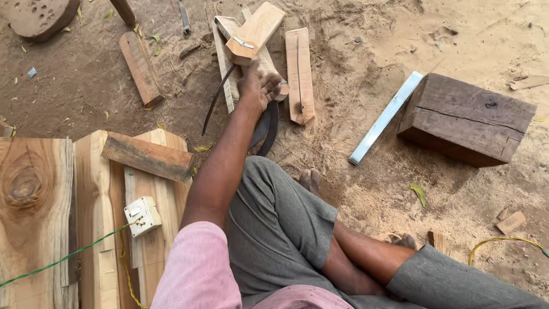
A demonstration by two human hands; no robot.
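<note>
My left hand (258, 87) reaches forward over the sandy ground, fingers curled on the end of a dark curved metal tool (267, 130) whose blade runs back toward my knee. The hand rests against a pale plank (227, 63). On that plank lies a small tan wood block (255, 31). A thin dark rod (215, 107) slants down to the left of my wrist. A narrow board with a long slit (300, 74) lies just right of the hand. My right hand is out of sight.
A big dark timber block (469, 120) and a pale blue-white strip (386, 117) lie at right. Wide planks (34, 217) sit at left, with a white switch box (142, 216) on a green wire. My crossed legs (286, 229) fill the lower middle.
</note>
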